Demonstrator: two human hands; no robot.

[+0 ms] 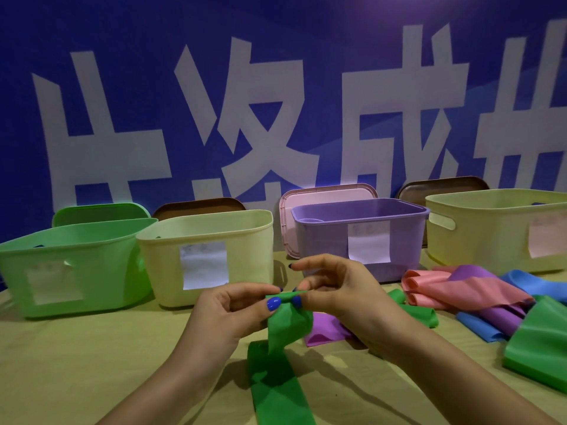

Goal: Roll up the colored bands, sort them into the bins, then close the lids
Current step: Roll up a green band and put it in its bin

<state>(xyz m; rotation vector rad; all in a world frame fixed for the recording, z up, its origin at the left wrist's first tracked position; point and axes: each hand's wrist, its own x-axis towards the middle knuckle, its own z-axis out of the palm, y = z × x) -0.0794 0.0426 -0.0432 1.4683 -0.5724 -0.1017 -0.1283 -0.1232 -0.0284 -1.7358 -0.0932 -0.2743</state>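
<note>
Green band (277, 372) between both hands' fingertips

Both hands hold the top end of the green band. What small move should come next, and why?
Probably keep rolling the pinched end downward: both the left hand and right hand pinch the green band at its top, and most of it hangs unrolled onto the table.

Four open bins stand in a row across the far side of the table (92, 348): the leftmost bin (73, 265), the second bin (208, 256) just beside it, the third bin (362, 234) further right, the fourth bin (497, 228) at the right edge; a lid (325, 197) leans behind each, against the wall; loose bands (466, 289) lie heaped before the right-hand bins; nearer, both hands hold one band (276, 378) trailing toward the near edge
</note>
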